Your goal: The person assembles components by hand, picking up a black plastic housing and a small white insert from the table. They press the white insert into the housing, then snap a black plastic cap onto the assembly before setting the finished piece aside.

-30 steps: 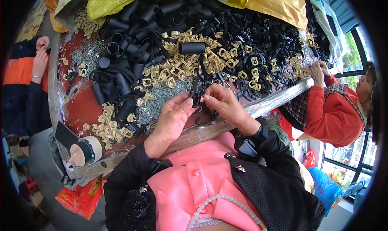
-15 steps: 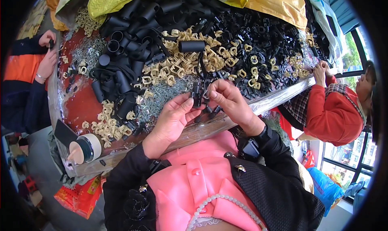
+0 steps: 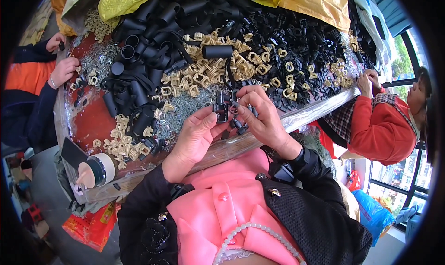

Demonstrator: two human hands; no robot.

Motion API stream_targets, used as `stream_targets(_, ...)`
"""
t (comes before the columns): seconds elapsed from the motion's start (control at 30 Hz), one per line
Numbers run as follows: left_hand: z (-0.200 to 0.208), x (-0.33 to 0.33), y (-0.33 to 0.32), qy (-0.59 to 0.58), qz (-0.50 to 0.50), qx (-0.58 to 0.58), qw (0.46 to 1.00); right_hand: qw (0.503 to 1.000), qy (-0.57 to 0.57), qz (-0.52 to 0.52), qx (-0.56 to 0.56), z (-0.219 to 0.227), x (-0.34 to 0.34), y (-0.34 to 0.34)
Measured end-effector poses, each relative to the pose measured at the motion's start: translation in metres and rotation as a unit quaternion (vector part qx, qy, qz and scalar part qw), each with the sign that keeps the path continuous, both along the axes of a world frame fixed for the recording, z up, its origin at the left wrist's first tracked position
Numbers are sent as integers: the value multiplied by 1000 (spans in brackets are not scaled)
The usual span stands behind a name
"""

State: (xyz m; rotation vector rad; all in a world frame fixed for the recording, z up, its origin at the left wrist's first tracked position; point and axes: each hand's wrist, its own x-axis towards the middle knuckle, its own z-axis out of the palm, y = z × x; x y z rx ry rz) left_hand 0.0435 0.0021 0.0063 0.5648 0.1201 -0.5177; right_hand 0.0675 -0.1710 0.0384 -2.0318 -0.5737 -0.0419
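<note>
Above the table's near edge, my left hand (image 3: 192,133) grips a small black plastic part (image 3: 221,108) between thumb and fingers. My right hand (image 3: 264,119) is closed in a pinch close beside that part's right side; what is between its fingertips is too small to make out. Several small black pieces (image 3: 238,126) lie just under the right fingers. Beyond my hands is a heap of cream-coloured plastic clips (image 3: 204,77), with a black cylinder (image 3: 218,51) lying on top. Small silvery metal pieces (image 3: 183,112) are heaped beside my left hand.
Black tubes (image 3: 139,91) fill the table's left middle; small black parts (image 3: 310,47) are piled at right. A lidded jar (image 3: 101,168) and a dark flat panel (image 3: 74,152) stand near the left corner. Co-workers' hands (image 3: 64,72) work at left and right (image 3: 366,84). Yellow bags (image 3: 134,1) line the back.
The black part in my left hand has turned and dropped slightly left. My right fingers have curled in closer to it. At left, the co-worker's lower hand has moved toward the metal pieces.
</note>
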Motion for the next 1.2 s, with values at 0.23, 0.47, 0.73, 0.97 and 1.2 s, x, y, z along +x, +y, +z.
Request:
stream_targets(0.23,6,-1,-1,-29,1,-39,999,987,124,40,93,-1,-5,5)
stream_targets(0.47,-2,-1,3,-14,-14,-40,999,940,280,60,187,-8,-6,1)
stream_targets(0.73,-3,-4,2,26,-27,-43,998,961,240,54,130,-10,-5,1)
stream_targets(0.97,-5,-5,5,56,-41,-25,997,999,-15,45,19,3,-4,5)
stream_targets(1.2,-1,-6,4,67,-39,-11,997,997,-67,38,-22,5,-9,14)
